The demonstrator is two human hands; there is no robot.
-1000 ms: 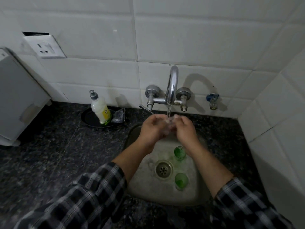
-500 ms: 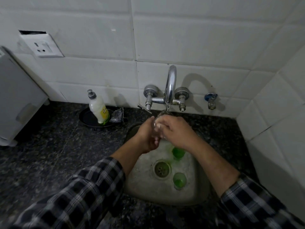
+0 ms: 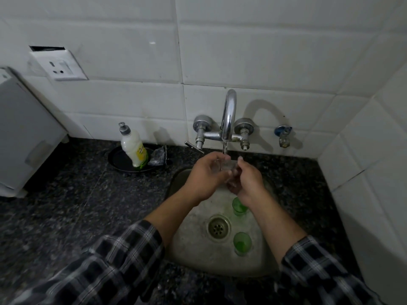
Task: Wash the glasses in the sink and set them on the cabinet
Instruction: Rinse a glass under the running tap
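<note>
Under the chrome tap a small clear glass lies sideways between both hands, with water running onto it. My left hand grips it from the left. My right hand touches its right end with fingers curled. Two green glasses stand upright in the steel sink: one partly hidden below my right wrist, the other to the right of the drain.
A dark speckled stone counter surrounds the sink. A soap bottle stands on a black dish at the back left, beside a crumpled scrubber. A white appliance sits far left. Tiled walls close the back and right.
My hands have drawn apart from a tight clasp, so the clear glass now shows between them. The view has shifted slightly.
</note>
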